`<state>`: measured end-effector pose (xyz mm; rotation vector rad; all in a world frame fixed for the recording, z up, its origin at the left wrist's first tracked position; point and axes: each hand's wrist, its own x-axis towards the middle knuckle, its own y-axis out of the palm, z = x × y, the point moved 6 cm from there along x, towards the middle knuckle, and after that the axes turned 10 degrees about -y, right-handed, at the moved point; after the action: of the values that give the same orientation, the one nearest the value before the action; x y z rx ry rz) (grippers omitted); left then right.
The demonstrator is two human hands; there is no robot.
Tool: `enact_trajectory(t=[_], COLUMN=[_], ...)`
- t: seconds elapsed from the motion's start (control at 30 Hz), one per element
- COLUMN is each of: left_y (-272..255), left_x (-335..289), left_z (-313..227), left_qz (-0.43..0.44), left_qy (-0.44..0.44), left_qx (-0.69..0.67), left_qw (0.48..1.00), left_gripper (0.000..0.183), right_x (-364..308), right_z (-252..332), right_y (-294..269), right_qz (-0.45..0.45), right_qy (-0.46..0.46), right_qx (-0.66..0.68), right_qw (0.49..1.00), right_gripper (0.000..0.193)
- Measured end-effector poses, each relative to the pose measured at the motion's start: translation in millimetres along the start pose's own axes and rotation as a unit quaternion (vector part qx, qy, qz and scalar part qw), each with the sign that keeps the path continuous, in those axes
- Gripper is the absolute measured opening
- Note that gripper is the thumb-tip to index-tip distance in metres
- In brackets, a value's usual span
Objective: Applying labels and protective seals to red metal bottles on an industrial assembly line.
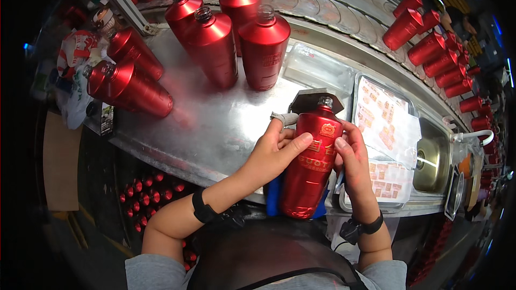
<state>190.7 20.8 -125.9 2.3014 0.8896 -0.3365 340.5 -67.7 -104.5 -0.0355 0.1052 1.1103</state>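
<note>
A glossy red bottle [309, 182] with gold lettering and a clear glass neck stands slightly tilted between both my hands at the bench's front edge. My left hand [282, 147] presses its thumb on the bottle's upper front, with a grey wrap on one finger. On the other side, my right hand [352, 156] has its thumb on the bottle and its fingers curled around the edge. Part of a blue item [274, 196] shows behind the bottle. A dark angular block [317, 96] sits just beyond the neck.
Several red bottles [263, 48] stand at the back of the metal bench [199, 145], and others [129, 86] lean at left. Trays at right hold printed decal sheets [384, 113], beside a sink [430, 166] with a white tap [475, 136]. A conveyor [322, 11] with bottles runs behind.
</note>
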Motion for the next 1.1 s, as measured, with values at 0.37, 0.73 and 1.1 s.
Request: enact_trajectory(t=[0.37,0.73,1.1], left_y=[11.1,9.6,7.9], left_x=[3.5,0.4,1.0], left_z=[-4.2,4.9,4.7], left_qz=[-0.005,-0.023,0.022], left_qy=[0.059,0.029,-0.001], left_qx=[0.074,0.136,-0.036], left_qw=[0.996,0.990,0.999], left_gripper=[0.064,0.068,0.054], right_x=[-2.5,-2.0,-0.6], right_z=[-2.0,-1.1,13.9], right_y=[-9.4,-10.8,4.8], right_qz=[0.007,0.007,-0.046], right_qy=[-0.002,-0.001,-0.069], right_qx=[-0.033,-0.071,-0.111], right_qw=[0.999,0.997,0.990], right_gripper=[0.059,0.063,0.066])
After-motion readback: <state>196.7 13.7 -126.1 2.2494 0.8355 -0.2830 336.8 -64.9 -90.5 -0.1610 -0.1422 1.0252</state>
